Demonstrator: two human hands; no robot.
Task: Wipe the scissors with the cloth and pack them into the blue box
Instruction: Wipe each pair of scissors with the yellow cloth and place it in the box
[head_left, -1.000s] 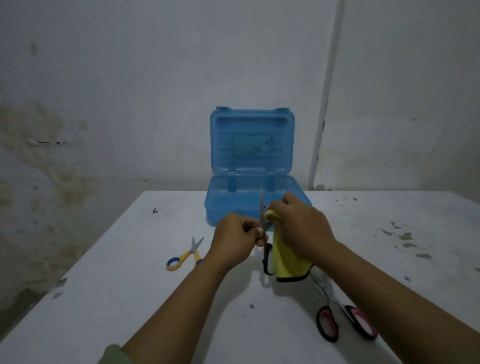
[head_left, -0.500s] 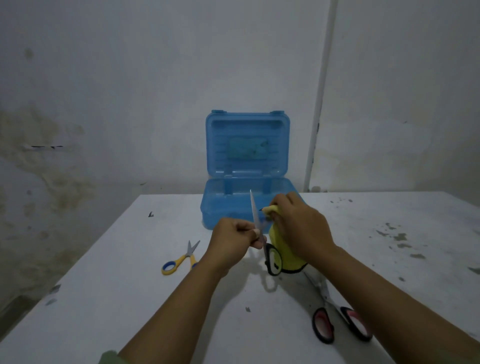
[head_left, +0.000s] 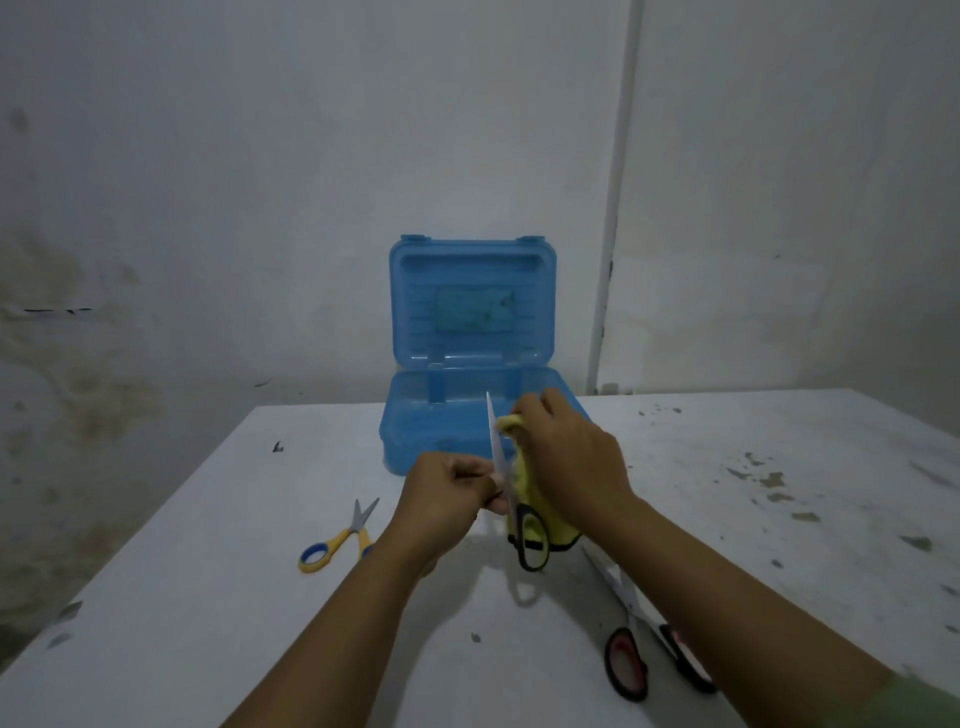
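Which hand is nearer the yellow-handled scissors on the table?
Left. The left hand is just right of the yellow-handled scissors, holding the black-handled scissors; the right hand is farther right with the cloth.

**Colour inspection: items on the counter**

Box (head_left: 470, 415): translucent blue, lid bearing a paler teal patch. Cloth (head_left: 535, 512): yellow, black-edged. Held scissors (head_left: 506, 488): silver blade, black handle loop. Small scissors (head_left: 337, 538): yellow handles, blue inside the loop. Large scissors (head_left: 636, 642): black handles lined red-pink. Counter (head_left: 208, 597): white, flecked with dark stains. Wall: grey-white, brownish blotches at left.
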